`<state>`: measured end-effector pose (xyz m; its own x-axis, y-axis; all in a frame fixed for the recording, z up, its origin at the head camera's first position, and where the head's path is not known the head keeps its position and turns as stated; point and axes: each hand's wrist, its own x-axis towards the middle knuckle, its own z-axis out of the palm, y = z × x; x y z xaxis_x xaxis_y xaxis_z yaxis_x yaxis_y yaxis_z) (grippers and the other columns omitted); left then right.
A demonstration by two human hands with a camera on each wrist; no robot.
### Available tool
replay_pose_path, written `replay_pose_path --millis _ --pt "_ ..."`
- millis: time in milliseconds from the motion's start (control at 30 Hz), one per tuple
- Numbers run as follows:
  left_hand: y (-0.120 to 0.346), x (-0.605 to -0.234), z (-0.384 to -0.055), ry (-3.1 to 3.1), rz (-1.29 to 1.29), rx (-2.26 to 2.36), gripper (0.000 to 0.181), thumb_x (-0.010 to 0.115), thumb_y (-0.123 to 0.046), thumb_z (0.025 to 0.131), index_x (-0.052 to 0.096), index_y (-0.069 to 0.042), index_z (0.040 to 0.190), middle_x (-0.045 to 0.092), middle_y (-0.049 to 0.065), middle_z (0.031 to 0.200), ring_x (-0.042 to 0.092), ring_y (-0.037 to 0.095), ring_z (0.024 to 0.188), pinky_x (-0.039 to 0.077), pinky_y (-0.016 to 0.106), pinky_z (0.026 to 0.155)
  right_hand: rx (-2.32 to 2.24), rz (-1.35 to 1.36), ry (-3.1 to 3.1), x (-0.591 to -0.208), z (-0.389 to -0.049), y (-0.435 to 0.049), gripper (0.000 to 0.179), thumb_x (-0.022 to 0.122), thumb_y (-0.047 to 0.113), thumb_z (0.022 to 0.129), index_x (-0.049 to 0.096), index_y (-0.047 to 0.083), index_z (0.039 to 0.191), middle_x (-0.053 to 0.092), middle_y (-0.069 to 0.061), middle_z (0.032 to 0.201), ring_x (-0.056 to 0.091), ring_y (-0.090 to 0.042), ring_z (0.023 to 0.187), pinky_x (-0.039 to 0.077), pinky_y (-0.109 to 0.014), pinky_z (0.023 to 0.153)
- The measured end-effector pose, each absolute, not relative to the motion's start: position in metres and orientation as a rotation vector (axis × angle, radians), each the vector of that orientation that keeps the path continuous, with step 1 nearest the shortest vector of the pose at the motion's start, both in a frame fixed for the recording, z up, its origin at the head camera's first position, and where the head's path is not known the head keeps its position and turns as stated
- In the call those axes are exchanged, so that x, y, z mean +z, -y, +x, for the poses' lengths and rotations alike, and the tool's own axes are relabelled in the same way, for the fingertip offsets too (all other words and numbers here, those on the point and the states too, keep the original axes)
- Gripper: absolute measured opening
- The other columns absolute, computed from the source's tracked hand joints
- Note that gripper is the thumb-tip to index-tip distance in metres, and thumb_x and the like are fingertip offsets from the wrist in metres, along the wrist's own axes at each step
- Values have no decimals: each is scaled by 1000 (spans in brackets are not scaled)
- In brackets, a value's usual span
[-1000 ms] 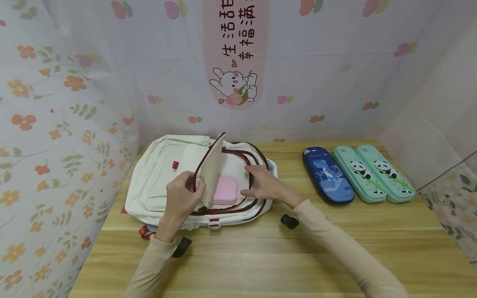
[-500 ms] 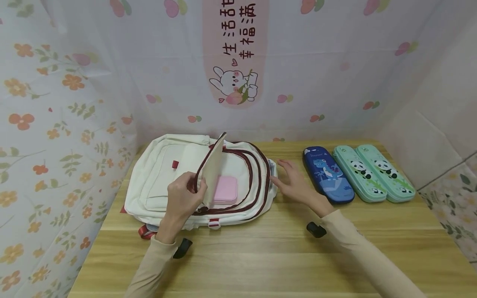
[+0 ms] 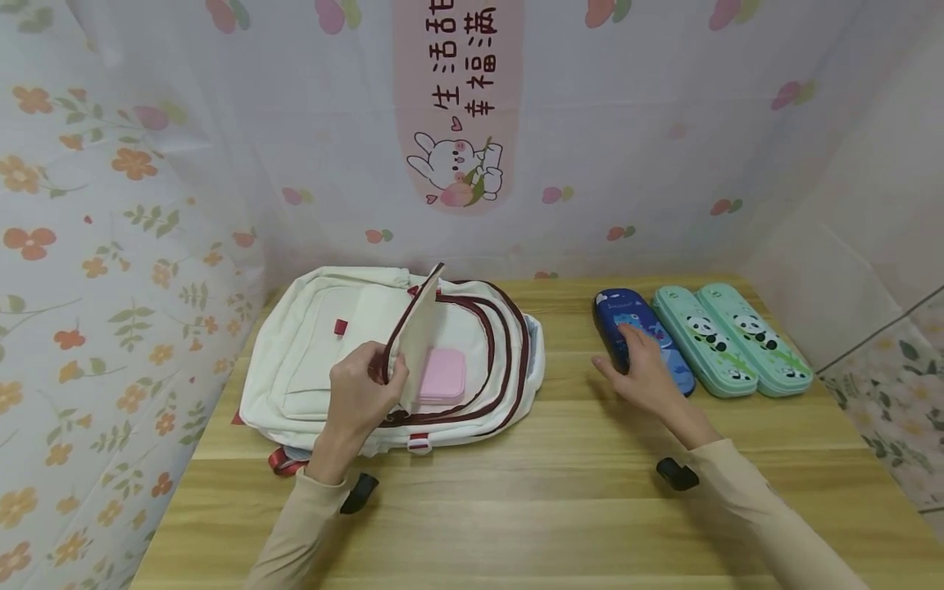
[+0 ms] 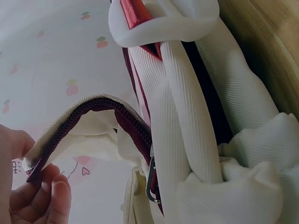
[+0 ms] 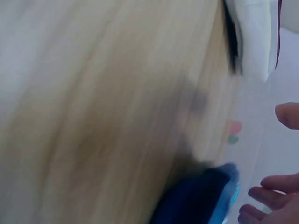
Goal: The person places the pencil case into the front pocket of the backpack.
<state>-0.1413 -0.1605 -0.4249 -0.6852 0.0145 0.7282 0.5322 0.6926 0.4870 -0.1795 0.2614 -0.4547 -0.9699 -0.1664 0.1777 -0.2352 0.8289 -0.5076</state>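
A white backpack [image 3: 310, 344] with dark red zippers lies on the table at the left. My left hand [image 3: 365, 389] pinches the edge of its unzipped pocket flap [image 3: 415, 340] and holds it raised; the left wrist view shows thumb and fingers on the zipper edge [image 4: 79, 119]. Inside the pocket lies a pink, rounded box-like item [image 3: 444, 375]. My right hand [image 3: 645, 373] is over the left side of a dark blue dinosaur pencil case [image 3: 674, 360], thumb and fingers spread. Whether it touches the case cannot be made out.
Two mint green panda pencil cases [image 3: 704, 340] lie side by side, right of the blue one. A patterned curtain [image 3: 324, 123] stands behind the wooden table [image 3: 516, 508]. A red strap [image 3: 283, 461] sticks out at the backpack's near side.
My right hand has moved right, from the backpack's open pocket across the table to the blue pencil case. The left hand keeps holding the flap up.
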Motion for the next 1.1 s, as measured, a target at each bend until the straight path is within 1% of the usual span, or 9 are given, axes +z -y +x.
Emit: replay_pose_path --millis 133,267,367,567,733,867,1100 --pt "161 -426 -141 2174 -425 -918 10 71 -3 79 62 -1 75 54 5 58 46 9 50 38 17 48 775 231 2842 -460 -172 -275 80 70 31 92 35 -19 144 35 -44 147 30 -62 135 26 -73 109" --pt "162 -427 -142 2166 -430 -923 9 71 -2 78 62 -2 74 54 4 58 46 8 50 38 16 48 724 154 2792 -467 -165 -286 81 75 27 86 39 -23 138 36 -47 141 35 -64 127 29 -72 105" --pt "162 -427 -142 2163 -436 -929 9 71 -1 78 62 -2 75 54 4 58 46 9 49 38 16 48 710 97 2793 -471 -160 -292 82 77 25 84 38 -26 135 37 -49 137 37 -63 123 30 -72 103" --pt "161 -426 -142 2180 -434 -935 9 71 -2 79 63 -1 75 55 5 59 47 10 50 38 17 49 684 -80 2846 -473 -153 -298 94 81 33 82 34 -26 137 38 -49 131 39 -61 118 35 -70 97" --pt "160 -427 -141 2189 -425 -937 9 71 -3 79 63 -1 76 55 6 60 48 12 51 38 17 49 664 -153 2904 -471 -151 -304 105 83 44 78 33 -29 136 43 -50 125 45 -62 113 41 -69 92" --pt "160 -428 -142 2183 -435 -940 8 71 -3 79 63 -1 76 55 5 60 48 11 51 38 17 49 676 -203 2960 -469 -150 -307 113 83 51 77 30 -29 138 43 -51 126 46 -61 113 42 -69 92" --pt "159 -429 -142 2173 -448 -949 8 71 -2 79 63 -2 76 55 5 60 47 10 51 39 16 49 692 -222 2944 -470 -149 -308 112 84 50 76 32 -28 138 44 -50 124 48 -59 110 44 -67 90"
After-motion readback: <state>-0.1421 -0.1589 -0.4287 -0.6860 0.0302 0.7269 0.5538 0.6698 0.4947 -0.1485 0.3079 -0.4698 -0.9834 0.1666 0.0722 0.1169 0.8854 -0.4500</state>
